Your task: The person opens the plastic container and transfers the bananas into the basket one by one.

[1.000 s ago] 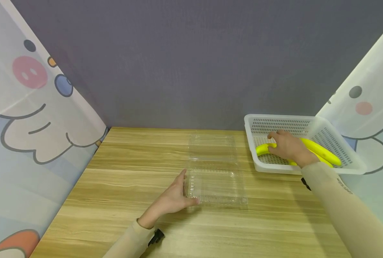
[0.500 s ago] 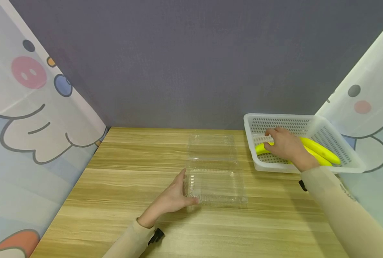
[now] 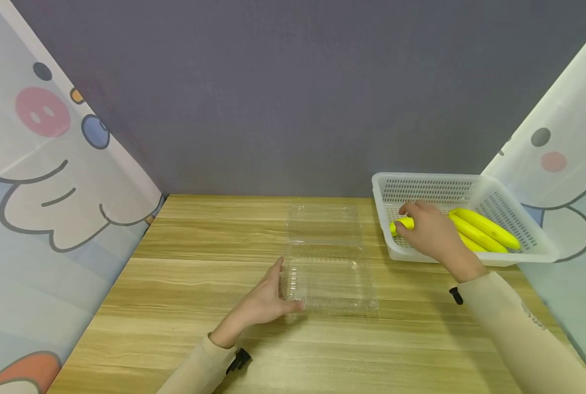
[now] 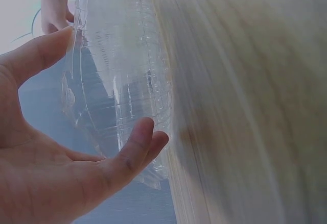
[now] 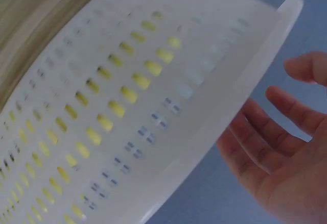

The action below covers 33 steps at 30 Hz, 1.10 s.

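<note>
On the table lies a clear plastic clamshell box [image 3: 332, 282], its lid [image 3: 325, 225] folded out flat behind it. My left hand [image 3: 262, 303] grips the box's left side, with the thumb at the near corner and the fingers at the wall; in the left wrist view the clear wall [image 4: 117, 71] sits between them. My right hand [image 3: 433, 232] reaches over a banana [image 3: 402, 225] in the white basket [image 3: 421, 176], covering most of it. In the right wrist view that hand [image 5: 286, 147] shows beyond the rim, fingers apart and loosely bent, with no banana visible between them.
Several more bananas [image 3: 485, 229] lie at the basket's right side. The basket stands at the table's back right, against a grey wall [image 3: 273, 98]. Cartoon-printed sheets [image 3: 61, 202] rise at both sides of the wooden table [image 3: 189, 284].
My right hand has shifted a little left and nearer to me within the basket, uncovering more of the bananas on the right. The left hand and the box stay where they were.
</note>
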Each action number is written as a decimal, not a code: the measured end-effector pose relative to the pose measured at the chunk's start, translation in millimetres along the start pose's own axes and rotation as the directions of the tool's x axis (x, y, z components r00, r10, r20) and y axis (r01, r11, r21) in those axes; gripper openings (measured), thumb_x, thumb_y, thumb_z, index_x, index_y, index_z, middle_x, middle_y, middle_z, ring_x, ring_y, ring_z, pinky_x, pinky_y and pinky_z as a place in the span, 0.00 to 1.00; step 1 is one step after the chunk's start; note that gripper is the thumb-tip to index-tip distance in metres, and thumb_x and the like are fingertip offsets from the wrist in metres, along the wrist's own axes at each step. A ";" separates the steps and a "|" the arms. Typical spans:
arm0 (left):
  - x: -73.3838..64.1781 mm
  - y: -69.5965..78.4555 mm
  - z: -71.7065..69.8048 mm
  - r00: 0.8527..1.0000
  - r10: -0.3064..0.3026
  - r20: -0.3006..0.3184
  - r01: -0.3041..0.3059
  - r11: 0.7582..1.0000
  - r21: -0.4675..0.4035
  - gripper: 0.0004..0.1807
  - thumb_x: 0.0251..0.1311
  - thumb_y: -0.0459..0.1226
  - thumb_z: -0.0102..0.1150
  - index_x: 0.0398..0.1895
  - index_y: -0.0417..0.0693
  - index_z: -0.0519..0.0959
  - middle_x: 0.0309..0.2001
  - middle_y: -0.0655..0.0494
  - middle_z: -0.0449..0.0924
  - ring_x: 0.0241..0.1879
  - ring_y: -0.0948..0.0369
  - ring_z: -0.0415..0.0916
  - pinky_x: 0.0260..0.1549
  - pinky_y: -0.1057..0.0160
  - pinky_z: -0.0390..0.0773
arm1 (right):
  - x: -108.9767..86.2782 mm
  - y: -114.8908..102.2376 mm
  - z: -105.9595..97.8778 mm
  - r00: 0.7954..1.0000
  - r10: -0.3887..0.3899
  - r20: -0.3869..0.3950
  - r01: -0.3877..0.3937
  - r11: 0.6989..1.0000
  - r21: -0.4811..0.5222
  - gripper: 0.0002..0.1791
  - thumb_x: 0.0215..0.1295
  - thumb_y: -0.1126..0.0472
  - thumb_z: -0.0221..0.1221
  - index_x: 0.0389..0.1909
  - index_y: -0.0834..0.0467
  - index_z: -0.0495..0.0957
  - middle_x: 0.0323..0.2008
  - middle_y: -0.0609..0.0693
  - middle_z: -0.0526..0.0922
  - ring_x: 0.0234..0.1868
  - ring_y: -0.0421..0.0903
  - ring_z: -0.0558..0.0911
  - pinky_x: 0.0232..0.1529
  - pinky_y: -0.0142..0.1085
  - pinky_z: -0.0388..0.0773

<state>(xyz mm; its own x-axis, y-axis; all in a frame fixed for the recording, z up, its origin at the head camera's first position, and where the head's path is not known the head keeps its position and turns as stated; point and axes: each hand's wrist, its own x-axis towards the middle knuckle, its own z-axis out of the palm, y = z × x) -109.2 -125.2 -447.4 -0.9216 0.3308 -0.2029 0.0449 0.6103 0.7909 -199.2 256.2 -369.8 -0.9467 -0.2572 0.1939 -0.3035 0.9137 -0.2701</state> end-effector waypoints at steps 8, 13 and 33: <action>0.2 -2.0 -1.3 1.000 -0.012 -0.001 0.012 1.000 0.016 0.67 0.54 0.53 0.75 0.82 0.42 0.36 0.79 0.34 0.45 0.75 0.36 0.51 0.68 0.33 0.59 | -8.8 -16.9 7.2 1.000 0.019 -0.010 -0.019 1.000 0.024 0.20 0.70 0.53 0.58 0.54 0.64 0.78 0.51 0.65 0.80 0.45 0.62 0.80 0.34 0.57 0.80; 0.8 -4.5 -1.4 1.000 -0.005 -0.001 0.005 1.000 0.005 0.67 0.54 0.53 0.75 0.82 0.42 0.36 0.79 0.35 0.44 0.75 0.35 0.51 0.68 0.33 0.58 | -14.9 -24.0 11.8 1.000 0.013 -0.014 -0.013 1.000 0.027 0.21 0.70 0.53 0.58 0.54 0.64 0.78 0.50 0.64 0.81 0.45 0.61 0.80 0.30 0.54 0.80; -8.3 2.2 -19.0 0.992 0.021 -0.122 -0.014 0.998 0.058 0.58 0.61 0.55 0.69 0.83 0.45 0.43 0.78 0.41 0.55 0.69 0.42 0.66 0.61 0.35 0.70 | -42.7 -34.4 26.4 0.994 -0.058 -0.097 0.061 0.998 0.027 0.27 0.68 0.55 0.62 0.60 0.70 0.74 0.57 0.70 0.78 0.56 0.70 0.77 0.54 0.63 0.74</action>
<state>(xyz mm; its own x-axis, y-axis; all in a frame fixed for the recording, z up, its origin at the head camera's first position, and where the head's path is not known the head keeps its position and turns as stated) -108.8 -140.2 -433.0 -0.9605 0.2537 -0.1142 0.0804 0.6461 0.7590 -151.1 227.4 -393.6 -0.9127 -0.2778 0.2996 -0.3632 0.8876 -0.2834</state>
